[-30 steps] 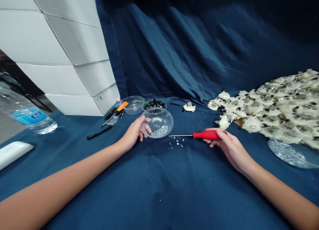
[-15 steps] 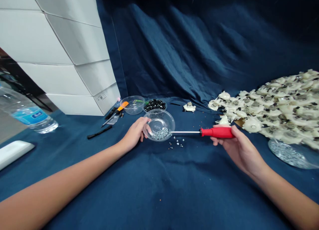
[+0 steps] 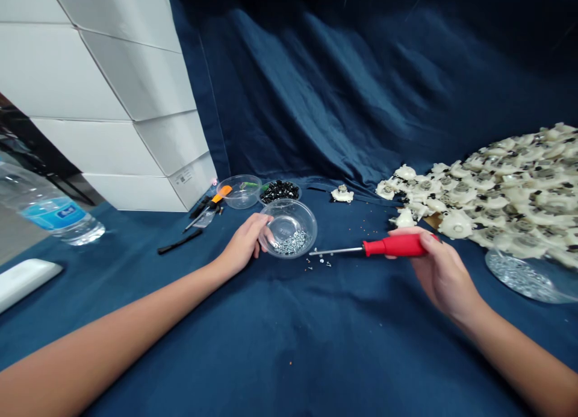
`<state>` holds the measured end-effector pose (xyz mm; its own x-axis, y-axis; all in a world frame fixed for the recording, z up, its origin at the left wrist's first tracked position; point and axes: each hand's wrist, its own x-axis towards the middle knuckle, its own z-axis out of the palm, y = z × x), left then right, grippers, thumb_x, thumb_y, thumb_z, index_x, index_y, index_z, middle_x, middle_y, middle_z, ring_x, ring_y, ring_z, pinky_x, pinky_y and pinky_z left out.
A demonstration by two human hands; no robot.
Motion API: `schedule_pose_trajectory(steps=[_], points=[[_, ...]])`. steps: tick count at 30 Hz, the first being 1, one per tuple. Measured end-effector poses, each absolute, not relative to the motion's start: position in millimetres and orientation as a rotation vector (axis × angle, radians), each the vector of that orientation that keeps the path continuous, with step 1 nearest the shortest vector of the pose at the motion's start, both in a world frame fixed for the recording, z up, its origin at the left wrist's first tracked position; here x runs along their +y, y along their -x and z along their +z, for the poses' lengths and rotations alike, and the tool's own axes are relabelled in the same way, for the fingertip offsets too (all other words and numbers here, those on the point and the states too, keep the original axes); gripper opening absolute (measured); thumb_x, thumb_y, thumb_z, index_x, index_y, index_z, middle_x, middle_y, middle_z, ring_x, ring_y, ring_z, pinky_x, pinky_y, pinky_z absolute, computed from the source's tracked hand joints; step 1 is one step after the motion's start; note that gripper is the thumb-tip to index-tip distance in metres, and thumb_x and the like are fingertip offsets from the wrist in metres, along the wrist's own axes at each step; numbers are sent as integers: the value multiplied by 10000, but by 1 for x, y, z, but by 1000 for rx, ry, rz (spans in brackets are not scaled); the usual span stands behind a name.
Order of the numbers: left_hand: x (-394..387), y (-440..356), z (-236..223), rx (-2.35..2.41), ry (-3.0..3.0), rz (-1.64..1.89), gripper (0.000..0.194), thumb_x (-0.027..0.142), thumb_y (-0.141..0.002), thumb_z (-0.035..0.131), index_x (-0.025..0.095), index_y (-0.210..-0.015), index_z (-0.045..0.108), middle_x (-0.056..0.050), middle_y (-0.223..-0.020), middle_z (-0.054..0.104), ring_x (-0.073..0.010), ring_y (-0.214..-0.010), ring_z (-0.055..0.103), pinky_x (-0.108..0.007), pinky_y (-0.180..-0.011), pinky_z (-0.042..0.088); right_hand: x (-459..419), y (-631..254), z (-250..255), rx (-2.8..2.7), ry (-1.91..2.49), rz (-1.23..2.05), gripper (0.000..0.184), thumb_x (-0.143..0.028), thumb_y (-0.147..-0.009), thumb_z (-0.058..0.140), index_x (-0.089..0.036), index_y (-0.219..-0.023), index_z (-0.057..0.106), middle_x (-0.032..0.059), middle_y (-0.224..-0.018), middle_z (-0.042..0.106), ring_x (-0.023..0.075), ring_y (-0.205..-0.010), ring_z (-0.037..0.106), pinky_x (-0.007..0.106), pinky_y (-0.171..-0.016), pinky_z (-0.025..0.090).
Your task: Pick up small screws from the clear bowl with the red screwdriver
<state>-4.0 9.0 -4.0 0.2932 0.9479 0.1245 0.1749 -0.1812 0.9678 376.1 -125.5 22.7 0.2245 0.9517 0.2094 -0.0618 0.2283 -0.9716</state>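
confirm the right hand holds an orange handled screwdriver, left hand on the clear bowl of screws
Wrong colour: the screwdriver in the right hand has a red handle, not orange, as the head view shows. The left hand is on the clear bowl of screws.

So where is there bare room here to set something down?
The widest bare cloth lies below the clear bowl, between the left hand and right hand. Crowded: around the bowl of black parts, and the white plastic parts at right.

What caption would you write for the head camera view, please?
Left hand steadies a clear bowl of screws; right hand holds a red-handled screwdriver.
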Motion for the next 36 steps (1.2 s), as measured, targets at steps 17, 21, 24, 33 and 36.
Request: schedule_pose_trajectory(steps=[17,21,24,33,36], points=[[10,5,-6,1050,-1604,1004,569,699,-1070,494,178,-1267,613,-37,-840,733,-146,-592,642,-198,-396,438,-116,-379,13,-1068,1132,1082,432,-604,-1020,697,-209,-1117,843,89,-935,827,260,-850,700,354,-791,549],[10,5,-6,1053,-1607,997,575,701,-1073,489,178,-1277,613,-39,-850,735,-147,-601,645,-200,-401,443,-121,-375,16,-1131,1171,1145,452,-626,-1007,713,-212,-1145,832,86,-928,827,247,-837,670,340,-788,538],[10,5,-7,1052,-1613,1000,565,689,-1078,487,177,-1277,618,-41,-857,737,-145,-602,644,-202,-401,444,-122,-375,16,-1128,1188,1123,466,-644,-984,735,-219,-1145,833,83,-965,829,250,-851,661,344,-795,536],[10,6,-6,1048,-1621,995,555,681,-1077,492,177,-1275,611,-35,-855,728,-143,-598,651,-195,-392,441,-120,-380,18,-1045,1104,1143,412,-585,-1019,709,-219,-1129,862,92,-972,826,261,-871,696,346,-782,556],[10,5,-5,1054,-1620,995,557,683,-1074,493,174,-1267,611,-36,-854,728,-144,-599,651,-195,-391,440,-122,-380,24,-1030,1031,1156,409,-555,-1054,658,-216,-1135,872,90,-976,821,247,-840,699,341,-810,574]])
